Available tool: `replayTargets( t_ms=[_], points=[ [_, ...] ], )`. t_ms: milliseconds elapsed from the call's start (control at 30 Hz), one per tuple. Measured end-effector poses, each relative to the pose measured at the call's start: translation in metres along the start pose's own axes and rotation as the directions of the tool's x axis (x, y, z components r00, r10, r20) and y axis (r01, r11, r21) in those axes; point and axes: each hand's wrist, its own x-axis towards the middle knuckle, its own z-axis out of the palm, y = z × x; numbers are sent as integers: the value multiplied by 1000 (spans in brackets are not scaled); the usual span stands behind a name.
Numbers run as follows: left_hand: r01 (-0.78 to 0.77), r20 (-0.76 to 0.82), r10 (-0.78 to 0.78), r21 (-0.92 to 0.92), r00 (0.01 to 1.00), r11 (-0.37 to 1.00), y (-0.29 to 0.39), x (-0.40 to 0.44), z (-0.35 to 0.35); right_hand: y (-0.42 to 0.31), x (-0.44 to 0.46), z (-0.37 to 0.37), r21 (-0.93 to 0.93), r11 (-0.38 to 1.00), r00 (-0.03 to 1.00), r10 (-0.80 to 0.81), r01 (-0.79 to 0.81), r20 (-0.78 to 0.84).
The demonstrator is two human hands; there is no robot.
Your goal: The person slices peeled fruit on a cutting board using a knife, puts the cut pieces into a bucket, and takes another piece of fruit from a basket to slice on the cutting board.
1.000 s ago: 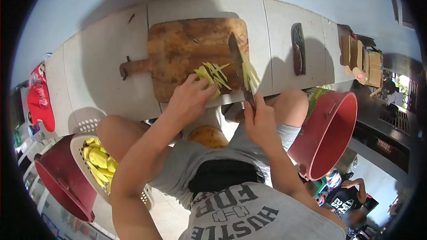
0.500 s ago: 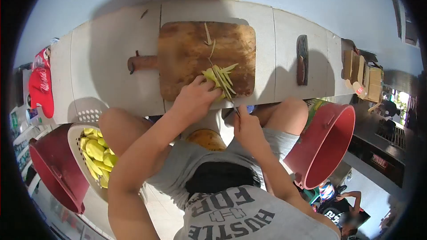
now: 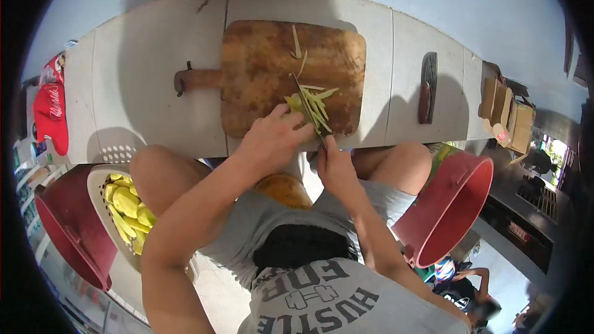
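Note:
A wooden cutting board (image 3: 260,62) lies on the tiled counter with its handle toward the left. My left hand (image 3: 278,135), fingers curled, holds a yellow-green piece of peeled fruit (image 3: 294,102) down near the board's front edge. In my right hand (image 3: 337,166) is a knife (image 3: 311,111), its handle mostly hidden by my fingers. The blade lies along the right side of the fruit piece, tip pointing away from me. Thin cut strips (image 3: 320,102) are bunched against the blade's right side. A few more strips (image 3: 297,40) lie farther back on the board.
A second, dark-bladed knife (image 3: 427,89) rests on the counter at right. Left of my knee, a white basket (image 3: 98,193) holds several yellow-green pieces. Red tubs (image 3: 427,250) (image 3: 68,241) flank me. A red cloth item (image 3: 51,114) and cardboard (image 3: 520,125) sit at the ends; another person (image 3: 464,287) is at lower right.
The view has shifted slightly. The knife stays beside the fruit piece, with my right hand closer to the board's front edge. My left hand keeps its hold.

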Motion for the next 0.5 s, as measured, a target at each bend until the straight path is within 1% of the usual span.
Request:
replayTargets(
  t_ms=[33, 100, 233, 300, 367, 433, 500],
  points=[
    [-5, -14, 5, 14, 1000, 1000, -2, 0, 1, 0, 2, 0, 4, 1000, 1000, -2, 2, 1],
    [-18, -9, 18, 14, 1000, 1000, 1, -5, 4, -6, -7, -7, -1, 998, 998, 68, -68, 8],
    [-30, -16, 30, -6, 999, 1000, -3, -8, 7, -24, -27, -32, -43, 999, 999, 32, -31, 28],
    [-40, -26, 40, 0, 999, 999, -2, -5, 7, -28, -31, -39, -28, 991, 986, 133, -131, 103],
    [-44, -46, 44, -19, 998, 999, -3, -5, 6, -26, -30, -35, -28, 990, 984, 140, -137, 107],
    [-30, -31, 30, -10, 999, 1000, -3, -5, 4, -19, -24, -18, -25, 989, 982, 149, -147, 119],
    [-28, -21, 28, -1, 999, 1000, 0, -5, 5, -3, -7, 7, -38, 999, 999, 29, -29, -17]
  ],
)
